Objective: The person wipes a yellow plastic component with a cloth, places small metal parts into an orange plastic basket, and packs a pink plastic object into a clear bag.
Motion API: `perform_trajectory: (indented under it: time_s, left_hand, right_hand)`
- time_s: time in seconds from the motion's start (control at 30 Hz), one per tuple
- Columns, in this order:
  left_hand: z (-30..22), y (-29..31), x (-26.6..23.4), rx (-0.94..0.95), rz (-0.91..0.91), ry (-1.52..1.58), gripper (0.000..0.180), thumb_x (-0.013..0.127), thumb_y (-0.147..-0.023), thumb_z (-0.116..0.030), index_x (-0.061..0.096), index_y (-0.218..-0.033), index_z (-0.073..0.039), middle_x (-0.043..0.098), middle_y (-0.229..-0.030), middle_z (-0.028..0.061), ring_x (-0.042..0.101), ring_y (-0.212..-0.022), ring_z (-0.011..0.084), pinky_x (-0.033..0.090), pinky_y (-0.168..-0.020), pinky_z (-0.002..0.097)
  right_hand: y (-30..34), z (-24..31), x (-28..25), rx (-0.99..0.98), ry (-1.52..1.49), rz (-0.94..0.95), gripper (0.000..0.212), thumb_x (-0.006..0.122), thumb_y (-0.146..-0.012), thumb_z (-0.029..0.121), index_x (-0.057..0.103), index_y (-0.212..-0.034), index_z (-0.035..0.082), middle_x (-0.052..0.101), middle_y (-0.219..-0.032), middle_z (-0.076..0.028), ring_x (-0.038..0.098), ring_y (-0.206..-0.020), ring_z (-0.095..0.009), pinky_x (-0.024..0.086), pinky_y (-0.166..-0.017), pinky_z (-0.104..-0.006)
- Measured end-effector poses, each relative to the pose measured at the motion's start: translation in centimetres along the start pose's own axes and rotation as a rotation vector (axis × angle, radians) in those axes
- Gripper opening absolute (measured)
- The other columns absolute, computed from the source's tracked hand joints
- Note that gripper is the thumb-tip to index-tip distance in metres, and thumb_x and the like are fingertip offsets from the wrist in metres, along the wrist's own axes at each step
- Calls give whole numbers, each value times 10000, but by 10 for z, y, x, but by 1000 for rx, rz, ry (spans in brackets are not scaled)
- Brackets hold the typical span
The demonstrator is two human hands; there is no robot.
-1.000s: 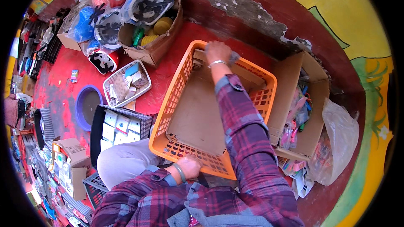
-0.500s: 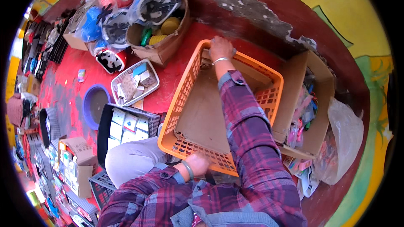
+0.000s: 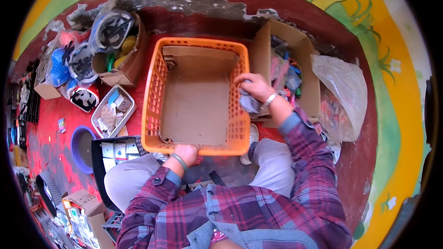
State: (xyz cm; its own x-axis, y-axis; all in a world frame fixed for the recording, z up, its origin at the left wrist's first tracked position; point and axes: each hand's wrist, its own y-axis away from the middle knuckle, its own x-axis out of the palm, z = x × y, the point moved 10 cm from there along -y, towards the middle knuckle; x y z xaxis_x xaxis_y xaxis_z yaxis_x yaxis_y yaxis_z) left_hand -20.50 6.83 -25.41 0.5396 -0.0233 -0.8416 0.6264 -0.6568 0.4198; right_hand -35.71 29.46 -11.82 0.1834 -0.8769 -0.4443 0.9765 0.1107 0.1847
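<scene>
Head view: the left hand (image 3: pixel 186 153) grips the orange latticed plastic basket (image 3: pixel 221 149), best braced firmly while the right hand (image 3: pixel 258 87) clutches crumpled grey cloth (image 3: pixel 249 102) at its right wall.

The floor (image 3: pixel 48 110) in here is red, scuffed down to dark patches toward its left side. Along its far edge, near the left corner by the wall, a worn cardboard box (image 3: pixel 123 76) stands, with a red-and-white helmet (image 3: pixel 84 98) just beside it. Nearer in sits a white basket (image 3: pixel 127 117), then a purple basin (image 3: pixel 74 150) close to it, and a small packet (image 3: pixel 61 125) farther left. A black box (image 3: pixel 98 170) stands right by the basin. I can't tell whether the orange basket (image 3: pixel 196 42) touches the floor.
</scene>
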Motion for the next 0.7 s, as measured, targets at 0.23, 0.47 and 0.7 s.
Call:
perform_trajectory:
  time_s: [0.23, 0.47, 0.7]
  left_hand:
    - [24, -41, -39, -69, -9, -117, 240, 491, -768, -176, 627, -963, -142, 649, -872, 129, 627, -840, 290, 497, -714, 420]
    - [7, -39, -58, -143, -283, -146, 337, 597, -753, -235, 569, -1050, -76, 611, -1040, 154, 504, -1110, 301, 360, -943, 444]
    - [-66, 13, -93, -38, -207, -140, 383, 596, -774, -240, 544, -1111, -65, 573, -1119, 157, 444, -1174, 322, 309, -993, 479]
  right_hand:
    - [162, -97, -134, 426, 996, -93, 324, 496, -734, 60, 644, -1010, 143, 626, -1014, -144, 593, -950, -316, 469, -814, -394]
    - [174, -203, -115, 566, 1024, -175, 270, 506, -778, 121, 633, -1016, 131, 616, -1039, -145, 584, -979, -315, 472, -821, -408]
    - [171, -217, -108, 483, 1060, -172, 200, 525, -789, 155, 686, -884, 83, 651, -938, -138, 635, -875, -292, 514, -730, -401]
